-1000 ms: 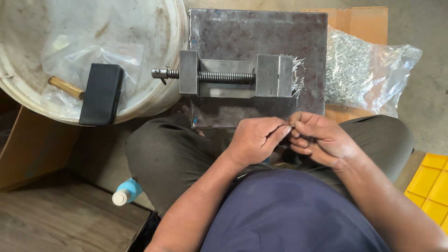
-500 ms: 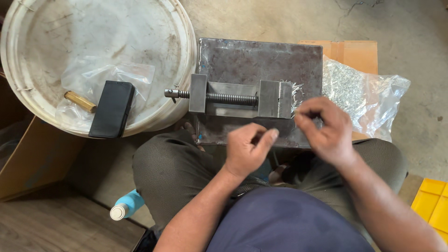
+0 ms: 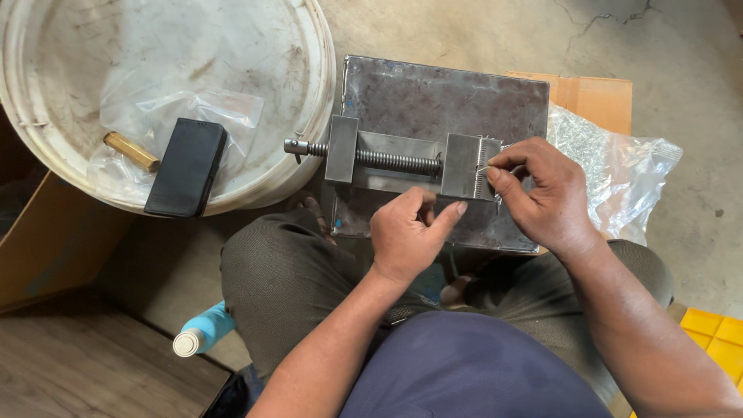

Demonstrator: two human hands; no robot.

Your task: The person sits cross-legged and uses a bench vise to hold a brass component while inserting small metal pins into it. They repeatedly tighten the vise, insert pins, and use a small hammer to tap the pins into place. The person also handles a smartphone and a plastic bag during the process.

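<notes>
Small steel vise [image 3: 410, 159] sits on a dark metal plate [image 3: 441, 93], screw pointing left, a row of thin pins standing at its right jaw. Right hand [image 3: 542, 193] at that jaw: thumb and forefinger pinched on one thin pin [image 3: 483, 168], too small to make out clearly; other fingers curled. Left hand [image 3: 406, 236] just below the vise, forefinger and thumb extended and apart, tip near the jaw block, seemingly holding nothing. Clear bag of pins [image 3: 619, 166] right of plate, partly behind the right hand. White bucket lid [image 3: 302, 101] left, carrying a black phone [image 3: 186, 166] and brass piece [image 3: 131, 151]. Blue bottle [image 3: 203, 331] by the knee.
</notes>
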